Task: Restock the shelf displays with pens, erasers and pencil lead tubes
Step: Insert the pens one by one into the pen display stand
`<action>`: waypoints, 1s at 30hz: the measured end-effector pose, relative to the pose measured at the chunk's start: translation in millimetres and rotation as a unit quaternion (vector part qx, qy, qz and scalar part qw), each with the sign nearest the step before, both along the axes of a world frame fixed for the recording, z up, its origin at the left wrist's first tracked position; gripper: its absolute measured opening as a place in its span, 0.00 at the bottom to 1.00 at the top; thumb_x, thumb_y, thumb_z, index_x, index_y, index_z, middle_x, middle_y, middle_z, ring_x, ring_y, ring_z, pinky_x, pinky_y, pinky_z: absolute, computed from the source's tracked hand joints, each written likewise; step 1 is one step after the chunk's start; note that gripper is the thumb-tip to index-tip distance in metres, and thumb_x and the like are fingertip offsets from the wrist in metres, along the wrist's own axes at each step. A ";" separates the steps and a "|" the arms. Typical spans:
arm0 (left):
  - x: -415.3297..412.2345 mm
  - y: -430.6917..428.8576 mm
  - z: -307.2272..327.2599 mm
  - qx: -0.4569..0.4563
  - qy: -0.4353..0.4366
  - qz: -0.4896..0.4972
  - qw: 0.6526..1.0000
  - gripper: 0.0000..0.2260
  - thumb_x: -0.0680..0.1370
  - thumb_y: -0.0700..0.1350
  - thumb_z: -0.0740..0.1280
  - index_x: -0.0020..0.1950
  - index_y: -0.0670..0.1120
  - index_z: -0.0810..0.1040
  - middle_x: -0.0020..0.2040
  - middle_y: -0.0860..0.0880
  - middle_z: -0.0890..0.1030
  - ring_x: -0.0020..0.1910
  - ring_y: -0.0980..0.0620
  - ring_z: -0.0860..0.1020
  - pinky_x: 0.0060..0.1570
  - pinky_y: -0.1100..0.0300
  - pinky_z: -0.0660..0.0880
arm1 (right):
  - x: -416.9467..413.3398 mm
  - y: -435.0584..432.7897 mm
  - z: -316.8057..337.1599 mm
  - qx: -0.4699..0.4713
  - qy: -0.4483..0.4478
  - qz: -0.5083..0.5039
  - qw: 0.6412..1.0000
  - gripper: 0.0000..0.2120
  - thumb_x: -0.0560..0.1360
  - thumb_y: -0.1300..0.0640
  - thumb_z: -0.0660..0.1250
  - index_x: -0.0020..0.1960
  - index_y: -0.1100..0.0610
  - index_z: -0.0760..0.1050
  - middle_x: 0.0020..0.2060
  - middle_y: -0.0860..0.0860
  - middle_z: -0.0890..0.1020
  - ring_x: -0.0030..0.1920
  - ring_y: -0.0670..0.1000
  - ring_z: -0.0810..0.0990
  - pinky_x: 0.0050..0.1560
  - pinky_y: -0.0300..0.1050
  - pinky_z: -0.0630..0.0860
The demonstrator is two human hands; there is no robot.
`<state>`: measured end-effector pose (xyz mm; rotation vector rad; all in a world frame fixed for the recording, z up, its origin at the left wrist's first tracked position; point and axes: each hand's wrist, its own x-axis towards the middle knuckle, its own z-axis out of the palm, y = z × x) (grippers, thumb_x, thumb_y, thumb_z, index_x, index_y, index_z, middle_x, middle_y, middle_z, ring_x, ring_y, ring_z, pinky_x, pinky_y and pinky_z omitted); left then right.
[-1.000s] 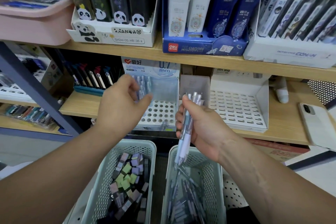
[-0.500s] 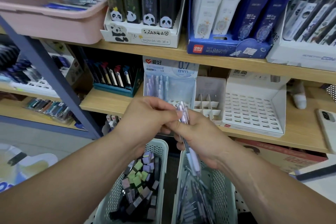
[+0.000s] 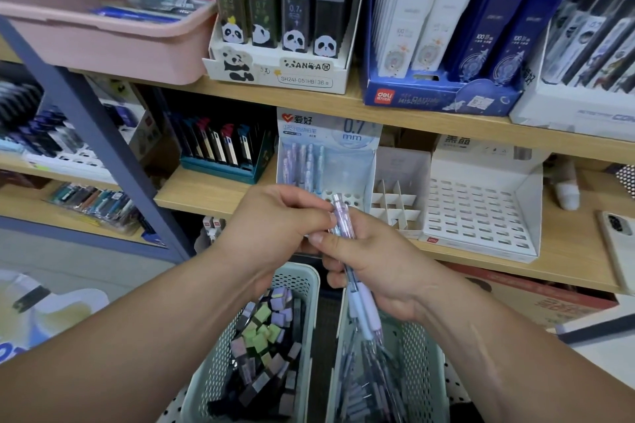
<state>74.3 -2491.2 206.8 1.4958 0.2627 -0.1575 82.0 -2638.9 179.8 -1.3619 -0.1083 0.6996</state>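
Right-hand grip: the right hand (image 3: 385, 268) is clamped round a bundle of pens (image 3: 360, 302), with the fingers curled about the barrels. The writing tips point down and the clicker ends point up.
Left-hand grip: the left hand (image 3: 275, 230) meets the bundle from the left, thumb and fingertips pinched together on its upper end. Whether they catch one pen or several cannot be told.
Position of the pens: in the air between both hands, just in front of the pen display (image 3: 330, 161) and above the right basket (image 3: 424, 371).
Right basket: holds a loose stock of similar pens.
Left basket (image 3: 299, 273): holds small green, purple and grey blocks. Whether these are erasers or tube caps cannot be told.
Pen display: a box marked 0.7 mm on the lower shelf (image 3: 213, 189). A few pens stand at its back left, and the visible holes of its perforated base are unfilled.
Neighbouring displays: the divider box (image 3: 395, 203) and the white slotted tray (image 3: 481, 213) show no stock.
Progress: judged early. One display is partly filled, two are untouched and both baskets are well stocked.
Step in hand: probably separating a pen from the bundle to seat it in a free hole.
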 end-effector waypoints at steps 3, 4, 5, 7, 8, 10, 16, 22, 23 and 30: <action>2.7 -0.7 -2.4 -0.002 0.002 -0.013 1.000 0.04 0.72 0.32 0.74 0.45 0.38 0.83 0.34 0.45 0.83 0.34 0.47 0.81 0.38 0.55 0.81 | 0.3 -1.4 0.2 0.001 -0.003 -0.002 1.000 0.14 0.80 0.64 0.67 0.65 0.59 0.72 0.42 0.56 0.75 0.33 0.45 0.69 0.33 0.40 0.67; 4.0 -0.6 -3.4 0.000 0.001 -0.021 1.000 0.04 0.72 0.32 0.74 0.45 0.39 0.83 0.34 0.45 0.82 0.34 0.47 0.81 0.40 0.54 0.80 | 0.3 -2.4 0.5 -0.002 -0.005 -0.004 1.000 0.14 0.80 0.63 0.68 0.65 0.58 0.72 0.45 0.58 0.74 0.33 0.45 0.69 0.33 0.40 0.67; 5.1 -0.7 -4.0 0.007 0.000 -0.030 1.000 0.03 0.73 0.33 0.73 0.45 0.39 0.83 0.33 0.46 0.81 0.34 0.47 0.80 0.39 0.55 0.79 | 0.4 -3.5 0.8 -0.005 -0.007 -0.006 1.000 0.14 0.80 0.63 0.68 0.64 0.58 0.72 0.47 0.58 0.74 0.33 0.45 0.70 0.33 0.40 0.68; 5.6 -1.4 -4.7 0.015 0.003 -0.057 0.998 0.03 0.74 0.35 0.73 0.46 0.39 0.82 0.34 0.46 0.80 0.33 0.48 0.78 0.34 0.57 0.75 | 1.0 -5.7 1.2 -0.009 -0.010 -0.009 1.000 0.14 0.80 0.63 0.68 0.64 0.59 0.72 0.45 0.58 0.74 0.34 0.45 0.70 0.33 0.40 0.68; 5.3 -2.1 -5.1 0.011 0.008 -0.077 0.997 0.03 0.75 0.36 0.72 0.47 0.39 0.81 0.35 0.44 0.80 0.34 0.46 0.78 0.32 0.59 0.72 | 1.1 -6.9 1.5 -0.011 -0.015 -0.009 1.000 0.13 0.80 0.63 0.68 0.63 0.60 0.72 0.43 0.57 0.75 0.34 0.46 0.70 0.32 0.40 0.69; 5.2 -3.7 -6.3 -0.004 0.012 -0.114 0.993 0.06 0.76 0.38 0.72 0.49 0.37 0.80 0.37 0.39 0.80 0.34 0.43 0.79 0.29 0.60 0.69 | 1.6 -9.2 2.0 -0.018 -0.038 -0.007 0.999 0.11 0.80 0.62 0.67 0.61 0.60 0.72 0.38 0.53 0.76 0.35 0.47 0.71 0.32 0.40 0.69; 8.7 -5.4 -6.8 -0.041 0.010 -0.127 0.991 0.04 0.78 0.39 0.69 0.44 0.41 0.79 0.33 0.42 0.76 0.29 0.47 0.71 0.31 0.57 0.66 | 3.8 -19.6 8.3 -0.034 -0.076 0.025 0.996 0.15 0.81 0.58 0.65 0.67 0.59 0.70 0.42 0.56 0.83 0.42 0.51 0.81 0.39 0.41 0.74; 24.7 9.0 -7.5 -0.120 0.002 -0.004 0.993 0.02 0.79 0.37 0.67 0.49 0.42 0.79 0.34 0.49 0.77 0.31 0.55 0.73 0.29 0.64 0.70 | 6.6 -29.8 6.6 -0.044 -0.021 0.003 0.999 0.07 0.82 0.54 0.63 0.53 0.58 0.70 0.40 0.56 0.76 0.41 0.56 0.83 0.37 0.44 0.73; 26.8 10.8 -8.1 -0.133 -0.004 0.016 0.991 0.03 0.78 0.37 0.68 0.51 0.41 0.79 0.35 0.49 0.77 0.31 0.56 0.74 0.29 0.64 0.72 | 7.1 -30.7 5.5 -0.052 -0.023 0.004 0.998 0.07 0.83 0.54 0.63 0.51 0.58 0.70 0.39 0.57 0.76 0.39 0.56 0.82 0.34 0.43 0.72; 28.8 9.4 -10.0 -0.135 -0.006 0.060 0.989 0.08 0.73 0.40 0.72 0.50 0.37 0.81 0.40 0.43 0.83 0.36 0.50 0.81 0.35 0.61 0.80 | 9.8 -31.3 0.1 -0.060 -0.015 -0.029 0.998 0.08 0.83 0.55 0.62 0.51 0.59 0.71 0.35 0.55 0.79 0.34 0.54 0.79 0.30 0.42 0.70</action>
